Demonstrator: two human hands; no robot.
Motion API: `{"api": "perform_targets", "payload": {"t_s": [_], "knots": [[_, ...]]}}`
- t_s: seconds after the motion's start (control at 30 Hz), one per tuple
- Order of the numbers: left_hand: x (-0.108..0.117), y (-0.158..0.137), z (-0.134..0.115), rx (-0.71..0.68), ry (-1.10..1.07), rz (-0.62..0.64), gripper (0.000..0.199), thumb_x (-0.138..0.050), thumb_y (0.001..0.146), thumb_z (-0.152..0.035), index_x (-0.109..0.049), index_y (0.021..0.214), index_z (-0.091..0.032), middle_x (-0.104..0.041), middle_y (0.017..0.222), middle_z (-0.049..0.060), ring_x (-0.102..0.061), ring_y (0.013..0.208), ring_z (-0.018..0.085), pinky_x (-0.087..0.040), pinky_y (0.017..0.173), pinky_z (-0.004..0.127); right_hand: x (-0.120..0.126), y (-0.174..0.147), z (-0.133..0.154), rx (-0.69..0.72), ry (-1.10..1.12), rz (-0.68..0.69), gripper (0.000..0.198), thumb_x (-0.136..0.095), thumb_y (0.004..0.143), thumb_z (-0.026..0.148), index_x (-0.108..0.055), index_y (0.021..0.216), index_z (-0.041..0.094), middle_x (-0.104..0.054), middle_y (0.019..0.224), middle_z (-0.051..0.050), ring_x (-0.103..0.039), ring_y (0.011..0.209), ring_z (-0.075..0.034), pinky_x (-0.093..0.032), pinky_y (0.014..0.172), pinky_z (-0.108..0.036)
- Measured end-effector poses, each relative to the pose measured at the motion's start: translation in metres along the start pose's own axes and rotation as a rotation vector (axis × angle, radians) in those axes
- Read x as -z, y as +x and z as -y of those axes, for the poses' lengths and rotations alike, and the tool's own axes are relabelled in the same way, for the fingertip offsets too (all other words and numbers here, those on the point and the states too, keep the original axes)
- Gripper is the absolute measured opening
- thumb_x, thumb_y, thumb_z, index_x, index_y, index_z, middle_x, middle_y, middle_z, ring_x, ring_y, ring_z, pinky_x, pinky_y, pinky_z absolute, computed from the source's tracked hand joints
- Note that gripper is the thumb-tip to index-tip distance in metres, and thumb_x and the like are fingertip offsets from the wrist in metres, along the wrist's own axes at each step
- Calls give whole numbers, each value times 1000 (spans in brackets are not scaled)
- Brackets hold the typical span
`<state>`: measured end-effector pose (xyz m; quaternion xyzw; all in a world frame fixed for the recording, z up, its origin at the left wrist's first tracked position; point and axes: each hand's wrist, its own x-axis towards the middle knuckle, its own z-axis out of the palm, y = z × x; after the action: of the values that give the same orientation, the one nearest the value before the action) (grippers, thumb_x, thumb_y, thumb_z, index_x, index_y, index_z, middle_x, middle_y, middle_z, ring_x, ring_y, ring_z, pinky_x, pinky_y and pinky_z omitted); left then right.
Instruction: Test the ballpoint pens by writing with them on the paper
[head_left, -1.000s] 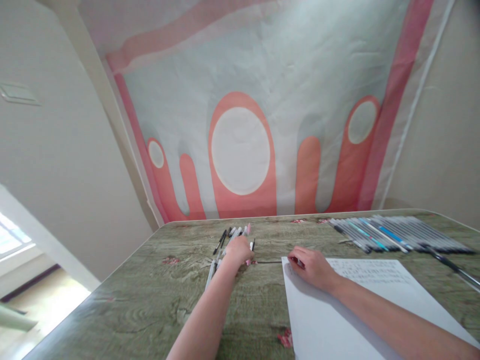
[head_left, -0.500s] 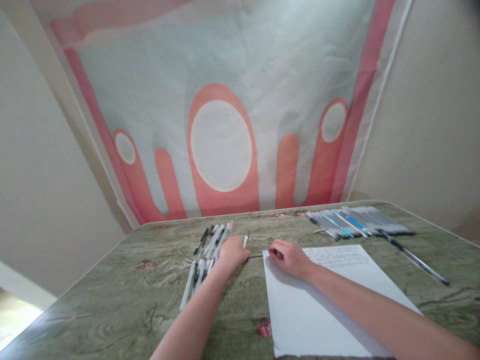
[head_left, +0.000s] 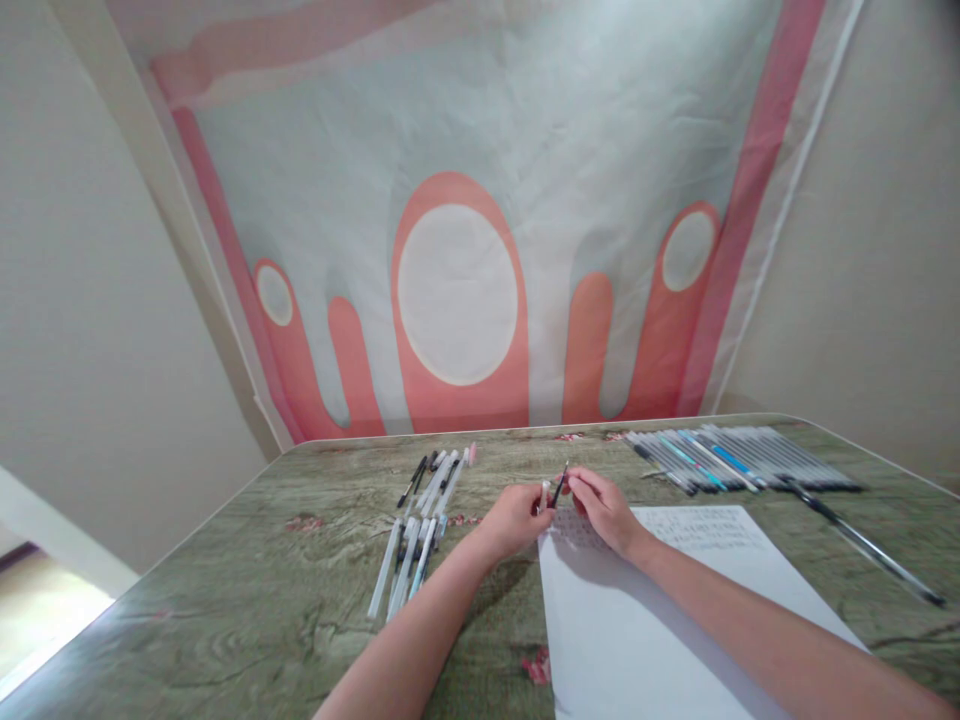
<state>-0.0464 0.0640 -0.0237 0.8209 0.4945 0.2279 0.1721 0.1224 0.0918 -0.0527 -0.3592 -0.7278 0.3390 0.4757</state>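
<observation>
wood-grained table top (head_left: pixel 225 610). at left, slim dark pens (head_left: pixel 412 483) and straight, frosted plastic tubes (head_left: pixel 384 570) were laid out in loose clusters. left hand (head_left: pixel 514 518): fingers curled nearly closed, a short white pen part (head_left: pixel 545 494) pinched upright. just beside it, a thin dark pen part (head_left: pixel 559 486) was held tilted between both hands, near the paper's far left corner; which hand bore it could not be told. judged light, stiff, smooth, a bit slippery, fine tip easily damaged; best gripped mid-length, off the point. right hand (head_left: pixel 606 512): thumb and forefinger brought almost together, grip unclear. flat white paper (head_left: pixel 615 620), rows of writing, was partly covered. at right, slender translucent pens (head_left: pixel 750 460) were lined up; one glossy clear pen (head_left: pixel 870 542) was laid slantwise nearer
</observation>
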Motion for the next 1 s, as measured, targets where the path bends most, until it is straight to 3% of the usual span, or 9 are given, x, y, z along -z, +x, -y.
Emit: {"api": "perform_targets", "payload": {"t_s": [0.17, 0.3, 0.47, 0.67, 1.0], "knots": [[-1, 0, 1, -11, 40, 0, 17, -46, 77, -25, -58, 76, -14, -57, 66, -1, -48, 63, 11, -33, 58, 20, -3, 1, -3, -29, 16, -36, 29, -44, 81, 47, -49, 72, 20, -45, 55, 4, -43, 50, -11, -35, 48, -23], [0, 0, 1, 53, 101, 3, 21, -48, 79, -32, -59, 78, -15, -59, 71, 2, -50, 66, 13, -34, 60, 21, 2, 6, -11, -156, 132, -233, 31, -38, 83, 51, -46, 79, 21, -42, 47, 6, -39, 39, -11, -32, 39, -23], [0, -1, 0, 52, 186, 34, 20, -48, 80, -33, -59, 78, -17, -61, 79, 4, -53, 74, 15, -35, 66, 22, 5, 4, -6, -118, 163, -437, 28, -37, 85, 48, -44, 86, 21, -43, 47, 6, -40, 40, -10, -33, 40, -22], [-1, -2, -2, 67, 227, 43, 20, -46, 81, -32, -60, 83, -17, -62, 84, 6, -54, 81, 17, -37, 71, 24, 0, -3, 6, -46, 161, -405, 24, -35, 88, 43, -43, 90, 21, -42, 51, 6, -40, 42, -9, -34, 43, -21], [3, -3, -4, 37, 217, 44, 20, -46, 82, -32, -61, 84, -19, -61, 81, 4, -54, 79, 16, -37, 70, 22, 3, -1, -1, -80, 164, -396, 23, -35, 87, 42, -44, 86, 21, -42, 50, 6, -41, 43, -10, -34, 44, -21]]}}
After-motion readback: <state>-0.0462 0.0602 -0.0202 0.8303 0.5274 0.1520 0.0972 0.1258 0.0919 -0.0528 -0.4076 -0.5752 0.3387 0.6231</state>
